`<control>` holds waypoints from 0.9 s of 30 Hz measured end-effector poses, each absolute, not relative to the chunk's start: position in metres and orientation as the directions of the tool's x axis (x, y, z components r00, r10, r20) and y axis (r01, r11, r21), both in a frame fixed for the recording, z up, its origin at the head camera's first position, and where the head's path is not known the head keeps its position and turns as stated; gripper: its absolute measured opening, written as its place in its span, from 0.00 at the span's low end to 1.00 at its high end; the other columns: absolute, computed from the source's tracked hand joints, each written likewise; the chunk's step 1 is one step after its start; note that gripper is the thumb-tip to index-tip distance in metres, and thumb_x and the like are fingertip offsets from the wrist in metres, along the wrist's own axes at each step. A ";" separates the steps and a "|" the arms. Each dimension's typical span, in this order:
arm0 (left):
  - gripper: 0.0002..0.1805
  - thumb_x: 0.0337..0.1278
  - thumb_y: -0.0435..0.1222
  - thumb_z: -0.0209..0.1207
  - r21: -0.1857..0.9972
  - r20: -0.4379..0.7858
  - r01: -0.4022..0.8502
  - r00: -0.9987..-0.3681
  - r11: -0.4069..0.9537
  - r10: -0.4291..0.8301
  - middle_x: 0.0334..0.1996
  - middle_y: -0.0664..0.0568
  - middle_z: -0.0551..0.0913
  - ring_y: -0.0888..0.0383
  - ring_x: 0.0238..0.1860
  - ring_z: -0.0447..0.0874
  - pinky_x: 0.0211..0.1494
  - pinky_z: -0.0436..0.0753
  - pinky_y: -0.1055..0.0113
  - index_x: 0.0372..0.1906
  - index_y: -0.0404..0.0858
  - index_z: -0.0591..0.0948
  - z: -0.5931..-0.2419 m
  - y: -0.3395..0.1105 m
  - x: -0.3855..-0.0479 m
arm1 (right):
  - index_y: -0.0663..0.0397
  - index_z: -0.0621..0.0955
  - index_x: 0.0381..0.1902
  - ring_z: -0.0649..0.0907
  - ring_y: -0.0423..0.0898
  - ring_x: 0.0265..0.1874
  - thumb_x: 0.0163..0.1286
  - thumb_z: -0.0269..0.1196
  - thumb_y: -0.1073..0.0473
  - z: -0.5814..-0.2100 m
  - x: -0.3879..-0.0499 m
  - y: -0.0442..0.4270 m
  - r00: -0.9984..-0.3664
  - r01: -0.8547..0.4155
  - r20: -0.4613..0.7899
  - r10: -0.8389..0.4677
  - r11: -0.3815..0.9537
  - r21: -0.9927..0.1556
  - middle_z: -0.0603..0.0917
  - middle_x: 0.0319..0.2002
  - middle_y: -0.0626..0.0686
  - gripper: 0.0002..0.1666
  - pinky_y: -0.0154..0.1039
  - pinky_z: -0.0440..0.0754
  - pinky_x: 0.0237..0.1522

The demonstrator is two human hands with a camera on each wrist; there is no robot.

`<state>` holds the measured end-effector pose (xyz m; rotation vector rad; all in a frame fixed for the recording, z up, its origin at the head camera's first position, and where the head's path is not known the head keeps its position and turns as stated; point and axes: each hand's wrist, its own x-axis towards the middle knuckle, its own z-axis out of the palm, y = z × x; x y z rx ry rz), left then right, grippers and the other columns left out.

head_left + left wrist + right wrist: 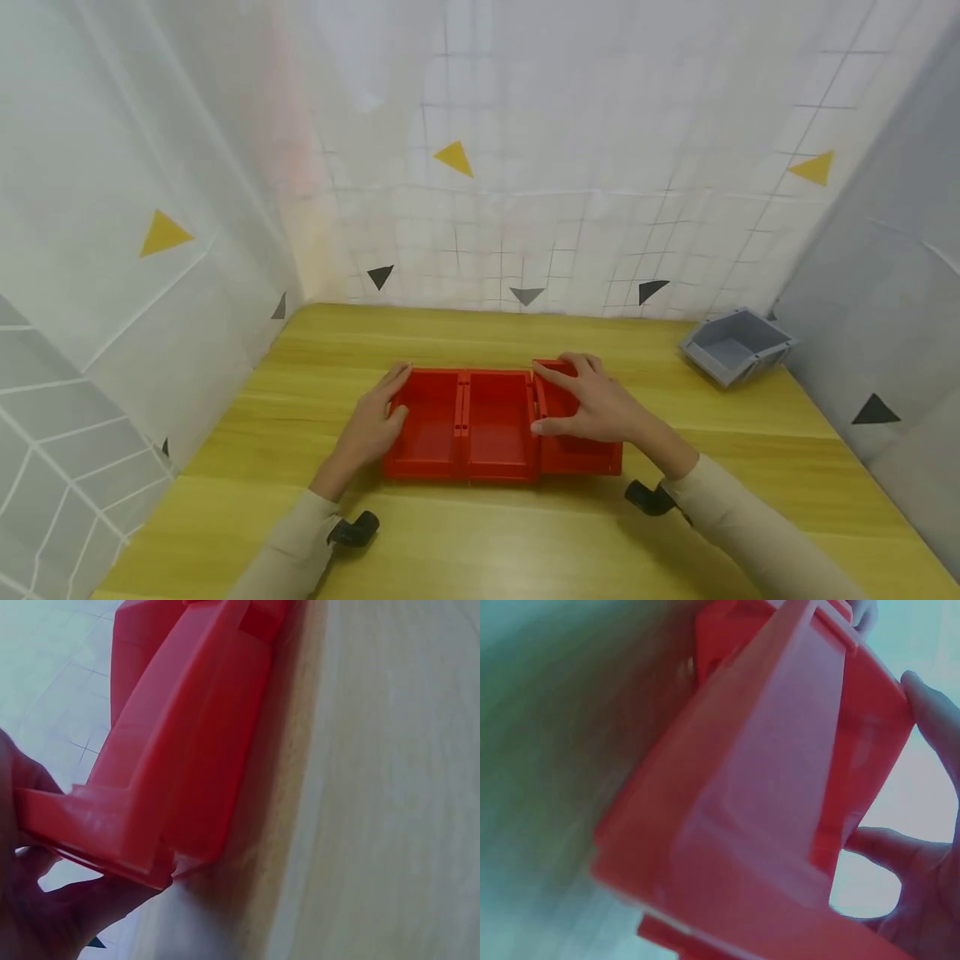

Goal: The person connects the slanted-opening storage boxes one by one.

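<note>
Three red plastic bins stand in a row on the table: the left bin, the middle bin and the right bin. The left and middle ones line up side by side; the right one sits slightly farther back against the middle one. My left hand grips the outer side wall of the left bin, thumb over the rim, also seen in the left wrist view. My right hand spans the right bin, its thumb near the seam with the middle bin and its fingers at the back rim.
A grey bin stands at the back right of the wooden table. White sheets with triangles and grid lines rise behind the table and at both sides. A dark wrist mount sits on each sleeve.
</note>
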<state>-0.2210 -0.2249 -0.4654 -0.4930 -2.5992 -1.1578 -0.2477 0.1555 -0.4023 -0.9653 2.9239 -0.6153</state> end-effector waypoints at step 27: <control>0.37 0.66 0.25 0.54 0.665 0.336 0.382 -0.920 0.642 0.200 0.80 0.47 0.58 0.48 0.79 0.55 0.76 0.61 0.47 0.80 0.35 0.63 -0.464 -0.224 -0.220 | 0.35 0.65 0.82 0.59 0.65 0.72 0.53 0.64 0.15 -0.418 -0.244 0.153 -0.827 -0.552 0.089 -0.556 0.768 -0.325 0.61 0.75 0.64 0.63 0.76 0.76 0.50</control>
